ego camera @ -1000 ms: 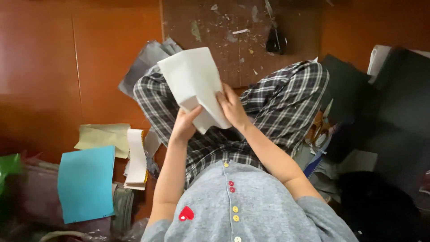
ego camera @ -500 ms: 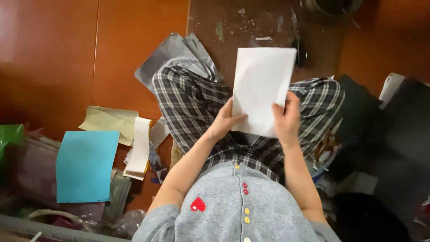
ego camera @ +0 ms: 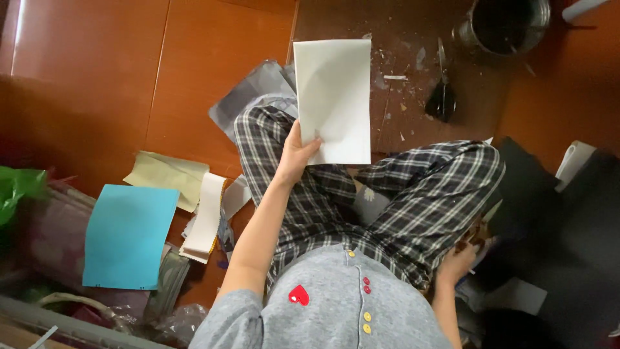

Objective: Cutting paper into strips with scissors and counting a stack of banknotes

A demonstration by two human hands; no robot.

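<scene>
I sit cross-legged on the floor in plaid trousers [ego camera: 413, 194]. My left hand [ego camera: 294, 155] grips the lower left corner of a white rectangular sheet [ego camera: 334, 97] and holds it up in front of me. My right hand [ego camera: 457, 262] is down at my right side by my knee, reaching into a heap of papers and dark things there. Its fingers are partly hidden, so I cannot see whether it holds anything.
A blue sheet [ego camera: 129, 236], a pale yellow sheet [ego camera: 165, 176] and a stack of white strips [ego camera: 206, 216] lie on the floor to my left. Grey sheets [ego camera: 248, 97] lie under my leg. A dark metal bucket [ego camera: 507, 24] stands ahead. Black scissors [ego camera: 442, 97] lie among paper scraps.
My right hand has let go of the white sheet and dropped to my right side. My left hand alone now holds the sheet, raised further forward.
</scene>
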